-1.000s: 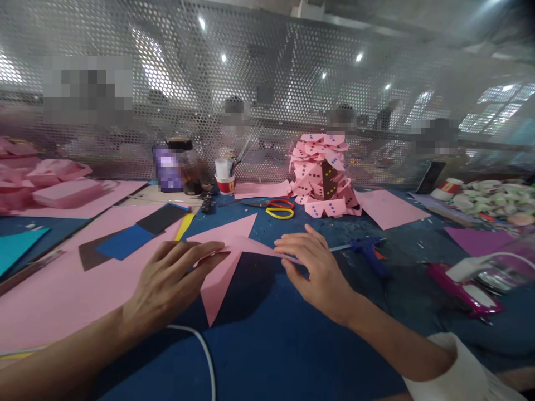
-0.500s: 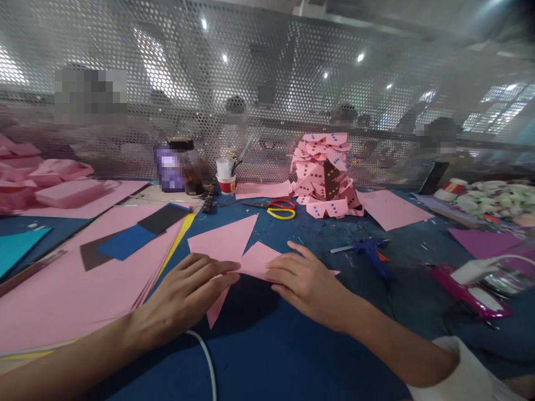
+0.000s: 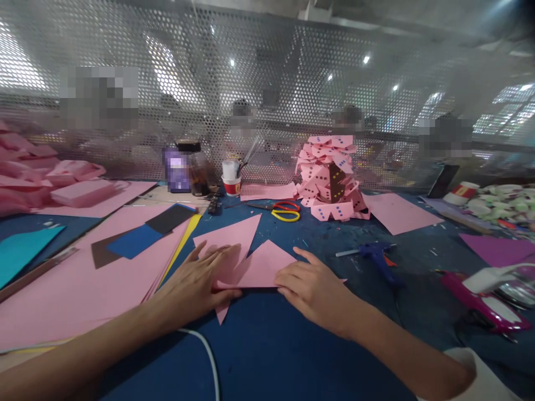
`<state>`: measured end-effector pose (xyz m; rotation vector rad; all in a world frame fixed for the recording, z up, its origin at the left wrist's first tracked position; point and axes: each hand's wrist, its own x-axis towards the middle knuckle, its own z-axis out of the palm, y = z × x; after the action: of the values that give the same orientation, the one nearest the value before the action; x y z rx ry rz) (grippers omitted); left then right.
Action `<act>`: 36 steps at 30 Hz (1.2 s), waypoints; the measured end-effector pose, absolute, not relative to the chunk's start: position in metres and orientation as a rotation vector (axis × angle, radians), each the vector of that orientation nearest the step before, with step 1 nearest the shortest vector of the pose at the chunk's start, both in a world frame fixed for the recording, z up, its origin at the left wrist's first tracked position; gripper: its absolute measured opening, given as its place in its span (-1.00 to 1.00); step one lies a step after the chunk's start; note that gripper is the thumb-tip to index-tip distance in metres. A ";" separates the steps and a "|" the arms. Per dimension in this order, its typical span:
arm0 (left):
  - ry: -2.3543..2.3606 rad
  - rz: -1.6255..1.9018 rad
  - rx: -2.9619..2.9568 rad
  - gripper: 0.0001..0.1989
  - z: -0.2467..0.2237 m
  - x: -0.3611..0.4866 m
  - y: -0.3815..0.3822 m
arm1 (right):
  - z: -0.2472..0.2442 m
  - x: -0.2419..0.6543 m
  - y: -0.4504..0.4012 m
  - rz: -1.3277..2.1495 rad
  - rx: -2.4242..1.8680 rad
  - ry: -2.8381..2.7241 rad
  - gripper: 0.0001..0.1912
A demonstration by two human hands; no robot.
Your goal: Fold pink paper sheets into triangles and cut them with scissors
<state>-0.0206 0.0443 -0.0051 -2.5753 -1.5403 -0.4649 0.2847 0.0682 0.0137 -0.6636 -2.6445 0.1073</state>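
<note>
The blue table (image 3: 259,351) filled the lower part of the frame; on it, at the left, lay the large pink sheets (image 3: 104,295), and right of the upper centre stood a pile of dotted pink pieces (image 3: 320,175); the folded pink paper (image 3: 267,264) was in the middle of the frame; it showed one peak pointing up, a pointed flap to the left, a straight lower edge, and small tips coming out below the left hand (image 3: 198,281) and beyond the right hand (image 3: 313,289); whether all these parts belonged to one sheet, I could not tell. Half a second before, the left fingers were close together at the lower edge; now they had risen and opened over the left flap, so more of the straight edge could be seen; the right hand kept almost the same place. The left fingers (image 3: 225,255) were stretched and somewhat apart, touching the paper from above, with the thumb (image 3: 232,294) at the lower edge; the right fingers (image 3: 288,275) were bent and together, gripping the paper near its lower edge.
</note>
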 end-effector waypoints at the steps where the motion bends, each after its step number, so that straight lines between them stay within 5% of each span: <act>1: -1.553 -0.457 -2.574 -0.18 -0.004 -0.022 0.045 | 0.013 0.285 0.069 0.101 -0.662 -2.640 -0.83; 6: -1.620 -0.425 -2.558 -0.22 -0.002 -0.033 0.056 | 0.010 0.284 0.071 0.079 -0.663 -2.622 -0.81; 12: -1.600 -0.372 -2.554 -0.54 -0.006 -0.048 0.066 | 0.013 0.284 0.070 0.105 -0.669 -2.621 -0.80; 23: -1.768 -0.321 -2.433 -0.52 -0.010 -0.057 0.072 | 0.014 0.281 0.064 0.169 -0.657 -2.643 -0.86; 36: -1.233 -0.920 -2.852 -0.76 0.027 -0.016 0.029 | 0.018 0.277 0.062 0.159 -0.605 -2.649 -0.86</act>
<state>-0.0156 0.0288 0.0272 -2.8517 -1.2327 -0.9195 0.2771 0.0615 0.0180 -0.6055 -2.6488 0.1587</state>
